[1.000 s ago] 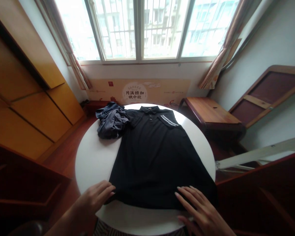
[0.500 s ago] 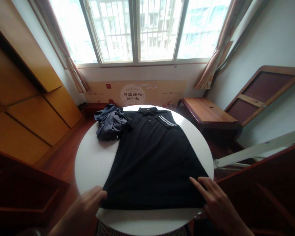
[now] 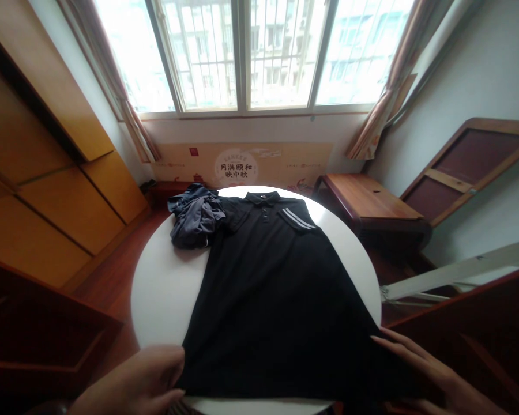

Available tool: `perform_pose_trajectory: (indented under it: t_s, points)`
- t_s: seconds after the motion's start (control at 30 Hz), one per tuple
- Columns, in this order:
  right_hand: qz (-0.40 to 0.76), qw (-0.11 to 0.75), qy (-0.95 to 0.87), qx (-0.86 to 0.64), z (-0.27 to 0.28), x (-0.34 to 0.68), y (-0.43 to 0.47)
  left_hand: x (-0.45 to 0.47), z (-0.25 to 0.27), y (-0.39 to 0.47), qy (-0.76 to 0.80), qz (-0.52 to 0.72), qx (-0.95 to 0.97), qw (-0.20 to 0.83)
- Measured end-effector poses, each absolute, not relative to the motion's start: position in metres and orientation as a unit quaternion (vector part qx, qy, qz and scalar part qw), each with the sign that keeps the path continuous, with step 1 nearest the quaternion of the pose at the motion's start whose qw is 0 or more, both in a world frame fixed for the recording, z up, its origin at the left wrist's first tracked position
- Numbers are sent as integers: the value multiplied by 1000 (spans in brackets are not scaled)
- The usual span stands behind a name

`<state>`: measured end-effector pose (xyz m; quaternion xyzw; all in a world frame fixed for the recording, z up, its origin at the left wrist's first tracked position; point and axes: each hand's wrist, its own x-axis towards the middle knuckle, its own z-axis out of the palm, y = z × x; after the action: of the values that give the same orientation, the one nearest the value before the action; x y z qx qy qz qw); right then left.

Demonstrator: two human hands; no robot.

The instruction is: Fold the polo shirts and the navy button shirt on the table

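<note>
A black polo shirt (image 3: 272, 288) lies spread face up, its collar at the far side and its hem toward me. Two white stripes mark its right sleeve. My left hand (image 3: 138, 374) pinches the shirt's near left corner. At the near right corner, my right hand (image 3: 436, 363) has the cloth between its long fingers and the thumb below, and the fabric there reaches past the table edge. Beside the shirt's left sleeve sits a crumpled heap of dark clothes (image 3: 196, 219).
The round white table (image 3: 162, 294) bears the clothes. A wooden side table (image 3: 372, 196) stands at the back right, with a framed wooden panel (image 3: 471, 167) against the wall. Yellow cabinets (image 3: 64, 202) line the left side. Dark red wooden furniture (image 3: 493, 323) flanks both near sides.
Both hands have come nearer to me, pulling the hem toward the near table edge. My right hand has also shifted right, drawing that corner outward. The clothes heap stays put.
</note>
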<state>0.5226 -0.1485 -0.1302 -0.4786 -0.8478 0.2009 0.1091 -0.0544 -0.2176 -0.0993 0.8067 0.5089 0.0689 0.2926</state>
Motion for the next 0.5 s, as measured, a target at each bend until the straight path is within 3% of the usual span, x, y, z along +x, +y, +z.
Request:
perform_pose_trajectory:
  t_s: [0.13,0.3,0.5]
  points:
    - [290,86,-824,-479,-99,519,-100,-67,-71,-156,508,93,804,294]
    - [328,181,-786,-491,-53,460,36,-68,-42,8,531,208,792,217]
    - [347,226,-722,-554,-40,356,206,-39,-47,192,661,222,712,86]
